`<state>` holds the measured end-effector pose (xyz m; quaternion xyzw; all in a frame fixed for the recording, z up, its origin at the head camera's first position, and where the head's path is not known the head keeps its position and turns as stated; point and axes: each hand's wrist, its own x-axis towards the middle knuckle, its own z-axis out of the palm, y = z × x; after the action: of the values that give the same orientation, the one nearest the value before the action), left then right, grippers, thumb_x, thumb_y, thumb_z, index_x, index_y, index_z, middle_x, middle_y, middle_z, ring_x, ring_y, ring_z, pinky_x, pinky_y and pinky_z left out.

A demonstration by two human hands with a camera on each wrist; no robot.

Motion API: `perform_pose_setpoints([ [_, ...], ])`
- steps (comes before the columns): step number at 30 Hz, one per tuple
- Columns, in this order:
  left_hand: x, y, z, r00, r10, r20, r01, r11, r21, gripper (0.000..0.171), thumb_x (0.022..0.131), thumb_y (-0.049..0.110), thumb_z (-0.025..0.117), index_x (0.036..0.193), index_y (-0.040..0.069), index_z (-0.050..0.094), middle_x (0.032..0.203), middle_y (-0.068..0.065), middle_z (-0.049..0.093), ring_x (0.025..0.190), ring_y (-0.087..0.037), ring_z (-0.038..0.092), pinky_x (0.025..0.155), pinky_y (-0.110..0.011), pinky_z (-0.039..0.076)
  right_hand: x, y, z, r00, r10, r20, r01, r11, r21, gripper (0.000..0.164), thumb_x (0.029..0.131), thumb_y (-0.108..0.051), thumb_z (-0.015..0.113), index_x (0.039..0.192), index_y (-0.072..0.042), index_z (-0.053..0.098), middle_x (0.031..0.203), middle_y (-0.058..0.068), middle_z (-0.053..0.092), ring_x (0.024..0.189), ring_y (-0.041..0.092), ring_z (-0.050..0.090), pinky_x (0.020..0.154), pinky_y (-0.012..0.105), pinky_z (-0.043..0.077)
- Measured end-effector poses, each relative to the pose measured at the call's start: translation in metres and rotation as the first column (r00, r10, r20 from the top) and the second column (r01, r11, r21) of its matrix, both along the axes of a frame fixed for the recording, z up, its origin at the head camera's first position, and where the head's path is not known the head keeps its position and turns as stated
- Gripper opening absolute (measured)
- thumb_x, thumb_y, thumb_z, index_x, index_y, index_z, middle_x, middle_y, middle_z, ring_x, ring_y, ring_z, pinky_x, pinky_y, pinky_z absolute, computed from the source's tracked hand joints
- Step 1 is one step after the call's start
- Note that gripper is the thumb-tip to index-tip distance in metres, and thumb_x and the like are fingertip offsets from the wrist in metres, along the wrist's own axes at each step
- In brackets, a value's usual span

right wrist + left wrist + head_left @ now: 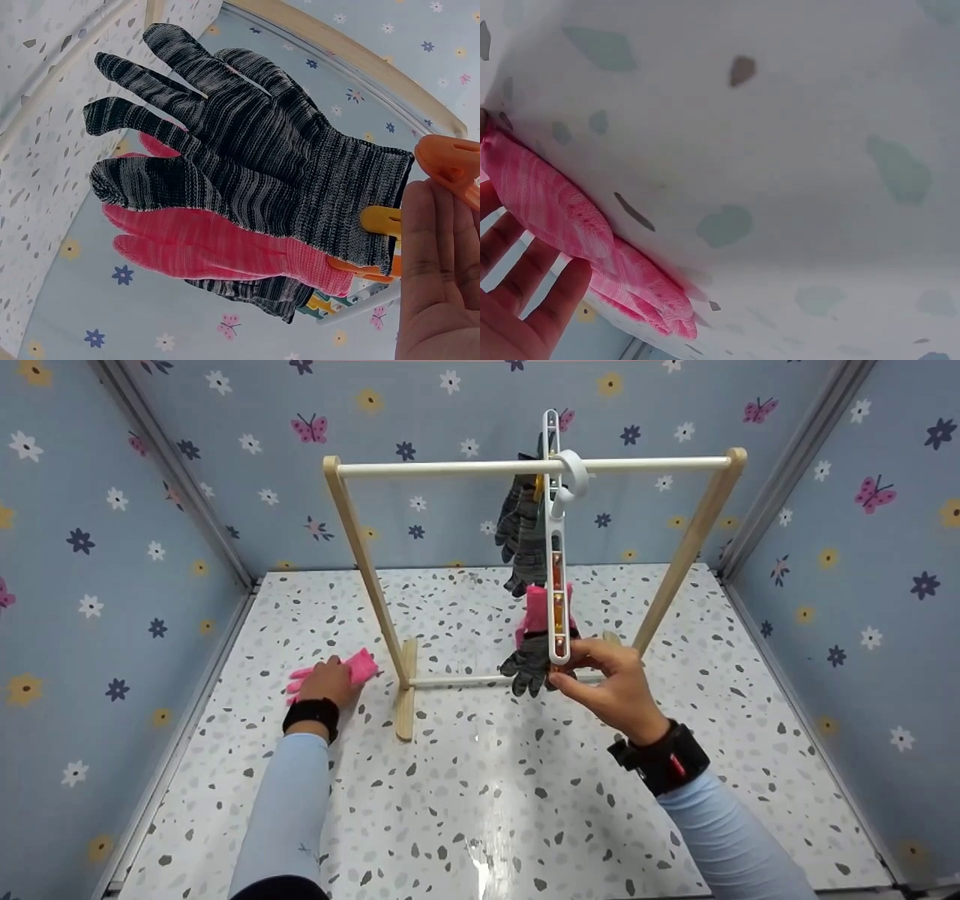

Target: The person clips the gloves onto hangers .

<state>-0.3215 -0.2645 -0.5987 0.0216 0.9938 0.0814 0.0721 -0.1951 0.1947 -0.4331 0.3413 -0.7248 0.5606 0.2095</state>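
Observation:
My left hand [328, 682] is over a pink knit glove [363, 666] lying on the speckled tabletop at left. In the left wrist view, its fingers [536, 277] lie along the glove's near side, with a fingertip at its far edge. My right hand [611, 686] pinches an orange clip [450, 166] at the near end of a white clip hanger [556, 529]. From that hanger hang a dark grey striped glove [255, 142], held by a yellow clip [381, 220], then a pink glove [217, 244] and more grey gloves [517, 521] behind.
The hanger hooks over the white rod [450, 469] of a wooden-legged stand. The stand's left foot [405, 697] is just right of the left hand, and a lower white bar [457, 681] joins the legs. Flower-patterned walls [420, 405] enclose the table on three sides.

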Motion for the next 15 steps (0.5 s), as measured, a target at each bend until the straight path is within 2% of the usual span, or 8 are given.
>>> perform_pose_setpoints([
  [5, 0.0011, 0.0048, 0.0019, 0.998, -0.053, -0.036, 0.049, 0.994, -0.094, 0.036, 0.111, 0.021, 0.058, 0.118, -0.011, 0.075, 0.124, -0.030, 0.067, 0.116, -0.050, 0.064, 0.099, -0.063, 0.058, -0.0002, 0.0001, -0.0002, 1.000, 0.011, -0.005, -0.011, 1.000, -0.006, 0.031, 0.078, 0.021, 0.081, 0.107, 0.013, 0.075, 0.090, 0.026, 0.075, 0.088, 0.004, 0.073, 0.083, 0.022, 0.064],
  [11, 0.0008, 0.0069, 0.0057, 0.997, -0.073, -0.002, 0.072, 0.993, -0.096, 0.025, 0.106, 0.003, 0.054, 0.111, -0.012, 0.074, 0.110, -0.031, 0.071, 0.104, -0.050, 0.070, 0.096, -0.062, 0.060, -0.0003, 0.0009, 0.0003, 1.000, 0.007, -0.004, -0.007, 1.000, 0.002, 0.030, 0.078, 0.020, 0.082, 0.107, 0.013, 0.075, 0.089, 0.025, 0.076, 0.088, 0.002, 0.074, 0.082, 0.022, 0.064],
  [15, 0.0008, 0.0058, 0.0074, 0.994, -0.105, -0.022, 0.102, 0.990, -0.099, 0.022, 0.103, -0.003, 0.054, 0.108, -0.012, 0.074, 0.102, -0.032, 0.073, 0.099, -0.050, 0.071, 0.094, -0.062, 0.060, 0.0002, 0.0014, 0.0021, 1.000, -0.001, -0.004, 0.001, 1.000, 0.016, 0.030, 0.078, 0.019, 0.083, 0.107, 0.012, 0.075, 0.089, 0.024, 0.076, 0.087, 0.001, 0.075, 0.082, 0.022, 0.063],
])
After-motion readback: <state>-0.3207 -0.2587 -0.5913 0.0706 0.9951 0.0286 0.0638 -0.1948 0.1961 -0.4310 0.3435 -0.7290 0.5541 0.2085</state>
